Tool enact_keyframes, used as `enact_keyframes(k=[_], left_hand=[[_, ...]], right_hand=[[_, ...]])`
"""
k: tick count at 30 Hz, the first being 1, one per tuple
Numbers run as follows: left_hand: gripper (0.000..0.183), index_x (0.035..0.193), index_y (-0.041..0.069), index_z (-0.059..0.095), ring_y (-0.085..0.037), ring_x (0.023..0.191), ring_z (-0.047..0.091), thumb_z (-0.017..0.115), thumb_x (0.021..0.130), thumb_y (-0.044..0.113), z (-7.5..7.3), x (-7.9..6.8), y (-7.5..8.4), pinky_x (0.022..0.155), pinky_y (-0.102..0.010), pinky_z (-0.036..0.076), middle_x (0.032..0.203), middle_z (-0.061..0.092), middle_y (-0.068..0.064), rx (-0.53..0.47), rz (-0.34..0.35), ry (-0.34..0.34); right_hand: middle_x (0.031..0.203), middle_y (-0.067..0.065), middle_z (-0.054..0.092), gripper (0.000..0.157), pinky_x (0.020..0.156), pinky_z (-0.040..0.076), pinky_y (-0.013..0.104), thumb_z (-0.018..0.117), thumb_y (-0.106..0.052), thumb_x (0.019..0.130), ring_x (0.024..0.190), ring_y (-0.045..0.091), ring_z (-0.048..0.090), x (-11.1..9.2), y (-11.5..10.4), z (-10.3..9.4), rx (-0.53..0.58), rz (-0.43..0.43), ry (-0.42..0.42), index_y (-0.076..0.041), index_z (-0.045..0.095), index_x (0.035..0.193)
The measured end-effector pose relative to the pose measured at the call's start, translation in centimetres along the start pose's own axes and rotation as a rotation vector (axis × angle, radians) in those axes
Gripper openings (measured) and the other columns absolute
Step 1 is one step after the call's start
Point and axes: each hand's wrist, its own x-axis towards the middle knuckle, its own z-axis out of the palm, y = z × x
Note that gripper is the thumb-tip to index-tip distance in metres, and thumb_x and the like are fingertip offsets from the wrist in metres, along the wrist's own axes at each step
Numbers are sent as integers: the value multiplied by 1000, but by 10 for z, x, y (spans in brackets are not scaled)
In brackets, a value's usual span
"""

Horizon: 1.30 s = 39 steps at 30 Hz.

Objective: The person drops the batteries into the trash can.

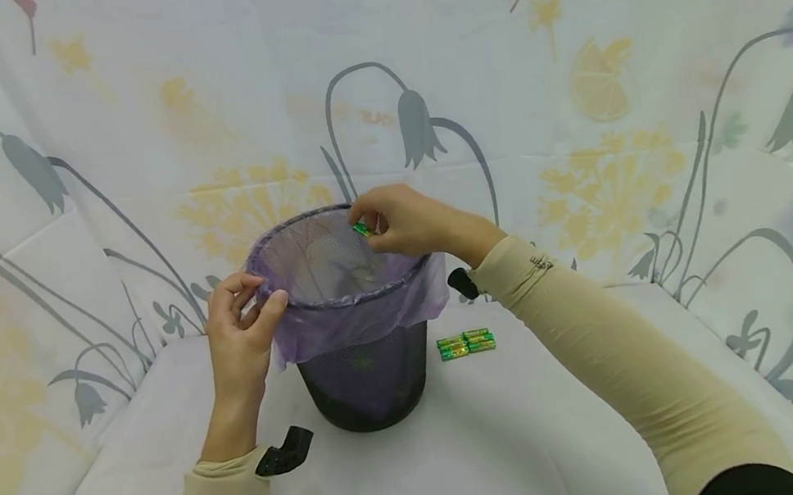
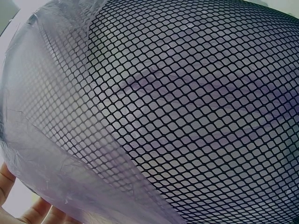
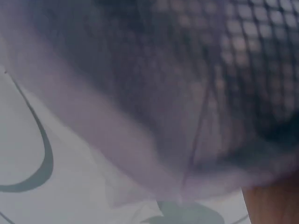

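Observation:
A black mesh trash bin (image 1: 369,383) stands upright, lined with a thin purple plastic bag (image 1: 365,326) folded over its rim. My left hand (image 1: 237,325) grips the lined rim at its left side, fingers and thumb bent about the edge. Over the bin's opening, my right hand (image 1: 404,218) pinches a small green battery (image 1: 362,228), partly hidden by the fingers. In the left wrist view, the mesh wall (image 2: 187,102) fills most of the picture, with fingertips (image 2: 37,210) at the lower left. The right wrist view is blurred and shows bag (image 3: 117,135) and mesh.
Several green and gold batteries (image 1: 466,344) lie in a tight group on the white tabletop (image 1: 538,428), to the right of the bin. A cloth with printed flowers (image 1: 370,36) hangs behind and along both sides.

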Motion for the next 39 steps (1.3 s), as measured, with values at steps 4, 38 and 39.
enact_keyframes(k=[4, 38, 39], left_hand=[[29, 107, -2, 52, -25, 124, 46, 68, 84, 3, 0, 0, 0, 99, -37, 36, 119, 40, -1, 4, -1, 0], [25, 104, 4, 54, -23, 121, 46, 68, 83, 3, 0, 2, -1, 97, -36, 36, 123, 40, -5, -11, 7, 5], [26, 104, 3, 54, -23, 121, 46, 68, 83, 3, 0, 2, -1, 97, -37, 36, 123, 40, -6, -11, 7, 4]], right_hand=[[99, 5, 61, 32, 80, 46, 29, 60, -7, 87, 85, 16, 57, 8, -1, 8, -22, -3, -38, -7, 63, 119], [99, 5, 60, 34, 78, 46, 31, 61, -10, 88, 85, 17, 55, 25, -4, 26, -55, 47, -122, -8, 60, 122], [99, 5, 60, 34, 79, 46, 31, 61, -10, 89, 85, 17, 55, 25, -4, 26, -58, 48, -122, -8, 60, 122]])
